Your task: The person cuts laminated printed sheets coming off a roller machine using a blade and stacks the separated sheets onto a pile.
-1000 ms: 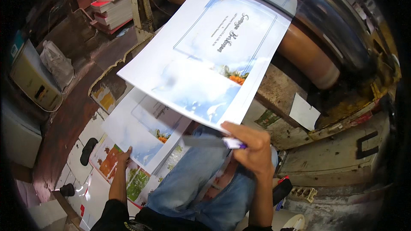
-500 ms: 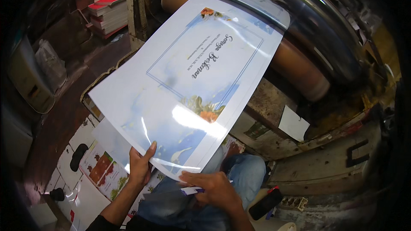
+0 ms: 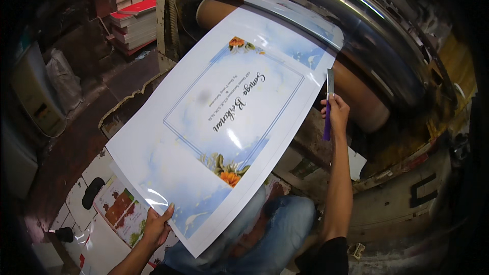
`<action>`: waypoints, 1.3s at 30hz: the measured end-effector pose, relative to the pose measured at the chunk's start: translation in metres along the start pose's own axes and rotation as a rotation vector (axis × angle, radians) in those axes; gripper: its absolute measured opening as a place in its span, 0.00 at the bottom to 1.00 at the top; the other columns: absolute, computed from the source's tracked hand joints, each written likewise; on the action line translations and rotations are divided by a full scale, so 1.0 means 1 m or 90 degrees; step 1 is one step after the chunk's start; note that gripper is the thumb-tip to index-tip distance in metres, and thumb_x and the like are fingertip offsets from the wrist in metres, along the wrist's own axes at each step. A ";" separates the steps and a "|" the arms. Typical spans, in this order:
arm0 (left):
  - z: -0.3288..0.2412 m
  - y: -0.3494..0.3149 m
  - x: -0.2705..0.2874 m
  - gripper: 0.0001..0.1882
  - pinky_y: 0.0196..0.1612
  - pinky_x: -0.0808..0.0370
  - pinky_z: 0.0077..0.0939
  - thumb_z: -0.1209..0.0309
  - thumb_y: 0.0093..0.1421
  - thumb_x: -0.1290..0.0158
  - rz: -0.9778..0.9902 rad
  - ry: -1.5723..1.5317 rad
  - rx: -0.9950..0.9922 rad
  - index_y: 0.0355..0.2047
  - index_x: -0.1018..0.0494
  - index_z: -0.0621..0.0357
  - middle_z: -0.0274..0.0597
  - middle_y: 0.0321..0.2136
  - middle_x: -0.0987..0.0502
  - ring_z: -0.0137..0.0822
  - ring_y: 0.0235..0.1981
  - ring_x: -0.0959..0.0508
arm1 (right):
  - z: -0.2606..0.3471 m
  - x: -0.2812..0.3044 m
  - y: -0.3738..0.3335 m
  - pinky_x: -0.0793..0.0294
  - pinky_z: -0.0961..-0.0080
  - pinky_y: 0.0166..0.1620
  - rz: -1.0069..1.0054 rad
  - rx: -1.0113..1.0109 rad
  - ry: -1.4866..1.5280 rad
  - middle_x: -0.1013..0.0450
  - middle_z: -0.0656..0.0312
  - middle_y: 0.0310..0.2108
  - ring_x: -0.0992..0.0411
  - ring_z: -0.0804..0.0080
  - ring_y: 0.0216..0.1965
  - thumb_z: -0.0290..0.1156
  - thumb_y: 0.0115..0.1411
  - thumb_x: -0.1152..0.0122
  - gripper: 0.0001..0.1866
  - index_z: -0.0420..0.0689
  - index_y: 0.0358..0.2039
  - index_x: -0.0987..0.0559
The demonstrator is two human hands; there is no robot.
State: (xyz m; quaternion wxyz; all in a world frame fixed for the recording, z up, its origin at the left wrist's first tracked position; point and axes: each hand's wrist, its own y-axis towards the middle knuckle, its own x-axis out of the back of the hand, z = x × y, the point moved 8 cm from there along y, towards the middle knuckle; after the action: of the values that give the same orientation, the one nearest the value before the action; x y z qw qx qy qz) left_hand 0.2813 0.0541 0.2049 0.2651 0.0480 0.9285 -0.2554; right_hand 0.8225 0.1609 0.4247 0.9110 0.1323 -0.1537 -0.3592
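A large glossy printed sheet point(image 3: 147, 137), white with blue patches, a double-line frame and orange flowers, slopes from the rollers down over my knees. My left hand point(image 3: 157, 226) pinches its near left edge, thumb on top. My right hand point(image 3: 337, 114) is closed around a utility knife point(image 3: 326, 122) with a purple handle. The knife's blade points up beside the sheet's right edge, close to the rollers; whether it touches the sheet I cannot tell. At its far end the sheet meets a shiny metal roller point(image 3: 379, 35), above a brown roller point(image 3: 361, 97).
Books with red covers point(image 3: 133, 23) are stacked at the far left. Low on the left lie printed sheets point(image 3: 122, 214) and a dark oblong object point(image 3: 93, 193). A white paper piece point(image 3: 357, 165) sits right of my forearm, near a worn panel with a dark handle point(image 3: 424, 191).
My right hand has left the sheet's near corner and moved up and right with the knife, to the rollers. The sheet has come further down toward me, my left hand still on it.
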 end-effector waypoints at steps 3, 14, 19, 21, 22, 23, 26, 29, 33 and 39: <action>0.004 -0.012 0.018 0.14 0.34 0.17 0.33 0.75 0.63 0.46 -0.003 -0.004 -0.001 0.45 0.39 0.58 0.40 0.36 0.26 0.33 0.34 0.21 | -0.016 -0.006 0.021 0.33 0.84 0.20 0.045 -0.008 -0.009 0.24 0.58 0.26 0.31 0.81 0.18 0.36 0.66 0.48 0.15 0.35 0.41 0.25; -0.003 -0.041 0.056 0.17 0.44 0.19 0.38 0.77 0.63 0.48 -0.037 -0.008 0.014 0.51 0.38 0.63 0.44 0.43 0.25 0.36 0.42 0.21 | 0.036 -0.021 -0.031 0.32 0.79 0.25 -0.169 0.317 -0.300 0.26 0.63 0.27 0.28 0.75 0.25 0.25 0.55 0.36 0.10 0.41 0.39 0.21; 0.004 -0.058 0.075 0.20 0.52 0.24 0.35 0.79 0.63 0.48 -0.041 -0.010 0.078 0.54 0.38 0.62 0.44 0.46 0.27 0.36 0.46 0.23 | 0.071 -0.044 -0.027 0.24 0.64 0.46 -0.036 0.542 -0.446 0.26 0.54 0.45 0.25 0.58 0.43 0.15 0.42 0.38 0.24 0.44 0.43 0.19; 0.013 -0.060 0.079 0.19 0.52 0.24 0.36 0.78 0.62 0.48 -0.043 -0.001 0.089 0.53 0.37 0.62 0.43 0.45 0.26 0.36 0.45 0.23 | 0.065 -0.046 -0.013 0.24 0.65 0.48 0.071 0.596 -0.470 0.25 0.53 0.47 0.24 0.57 0.45 0.13 0.41 0.40 0.24 0.44 0.42 0.18; 0.019 -0.062 0.080 0.19 0.52 0.24 0.37 0.78 0.62 0.47 -0.044 0.012 0.106 0.53 0.37 0.62 0.43 0.44 0.25 0.36 0.44 0.23 | 0.061 -0.040 -0.007 0.23 0.66 0.48 0.140 0.565 -0.430 0.24 0.52 0.46 0.23 0.57 0.45 0.13 0.42 0.40 0.24 0.44 0.42 0.18; 0.025 -0.062 0.084 0.19 0.52 0.24 0.37 0.78 0.62 0.47 -0.048 0.009 0.099 0.53 0.37 0.62 0.43 0.44 0.25 0.36 0.44 0.23 | 0.057 -0.041 -0.004 0.23 0.67 0.48 0.211 0.532 -0.389 0.24 0.52 0.46 0.23 0.57 0.45 0.12 0.42 0.41 0.24 0.43 0.41 0.18; 0.037 -0.067 0.107 0.20 0.50 0.23 0.37 0.77 0.61 0.45 -0.047 0.014 0.117 0.53 0.36 0.62 0.42 0.43 0.25 0.36 0.43 0.22 | 0.066 -0.049 -0.017 0.23 0.75 0.42 0.194 0.468 -0.320 0.20 0.54 0.34 0.20 0.66 0.35 0.13 0.45 0.41 0.19 0.42 0.38 0.16; 0.030 -0.060 0.138 0.19 0.49 0.23 0.37 0.77 0.61 0.45 -0.053 0.077 0.092 0.52 0.35 0.62 0.41 0.42 0.24 0.34 0.43 0.22 | 0.053 -0.050 -0.021 0.26 0.82 0.35 0.177 0.381 -0.265 0.19 0.56 0.29 0.23 0.80 0.29 0.16 0.50 0.42 0.14 0.40 0.37 0.16; 0.001 -0.053 0.216 0.18 0.47 0.24 0.31 0.75 0.61 0.44 -0.097 0.139 0.008 0.50 0.32 0.64 0.40 0.39 0.23 0.33 0.40 0.22 | 0.039 -0.062 -0.041 0.30 0.81 0.27 0.126 0.330 -0.213 0.20 0.58 0.24 0.28 0.82 0.23 0.20 0.52 0.36 0.10 0.37 0.37 0.17; -0.022 -0.064 0.248 0.14 0.34 0.21 0.26 0.73 0.62 0.44 -0.267 0.340 0.157 0.45 0.31 0.64 0.39 0.36 0.23 0.32 0.35 0.21 | 0.034 -0.058 -0.047 0.29 0.83 0.23 0.139 0.147 -0.025 0.24 0.65 0.23 0.32 0.84 0.19 0.27 0.58 0.35 0.08 0.38 0.36 0.17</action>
State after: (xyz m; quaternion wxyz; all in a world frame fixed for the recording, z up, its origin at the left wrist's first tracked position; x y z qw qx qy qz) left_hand 0.0449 -0.0016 0.1216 -0.0526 -0.0470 0.9170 -0.3927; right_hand 0.7406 0.1642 0.4285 0.9201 0.2117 -0.2249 -0.2408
